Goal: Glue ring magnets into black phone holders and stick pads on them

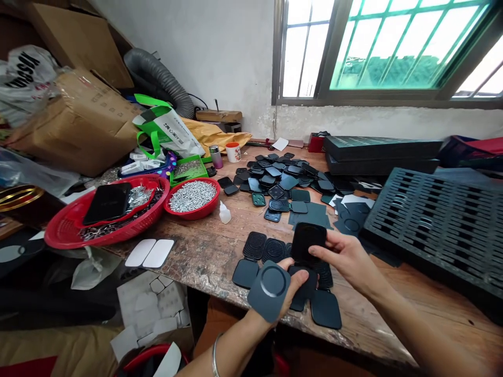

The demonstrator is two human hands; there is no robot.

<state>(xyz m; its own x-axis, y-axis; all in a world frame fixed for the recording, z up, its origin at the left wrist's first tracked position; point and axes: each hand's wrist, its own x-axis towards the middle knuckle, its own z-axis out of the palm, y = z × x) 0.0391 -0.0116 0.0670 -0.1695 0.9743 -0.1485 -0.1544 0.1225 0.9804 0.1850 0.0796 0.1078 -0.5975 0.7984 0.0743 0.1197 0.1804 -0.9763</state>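
Observation:
My right hand (346, 254) pinches a black square panel (308, 238) between thumb and fingers. My left hand (288, 293) is closed with its thumb over a second black square panel (302, 283) just below; whether the two panels are joined is hidden. A dark grey square sheet (271, 303) with a ring mark lies across the left hand, covering part of it. Beneath and around the hands are several black square pieces, some with ridged rings (254, 246) and some smooth, such as the plain pad (326, 309) near the table's front edge.
A heap of black pieces (271, 170) lies at the back of the wooden table (204, 251). Black slotted trays (440, 225) stand at right. At left are a red basket (58, 235), a red bowl of metal pins (192, 213), a small white bottle (225, 214) and two white pads (150, 253).

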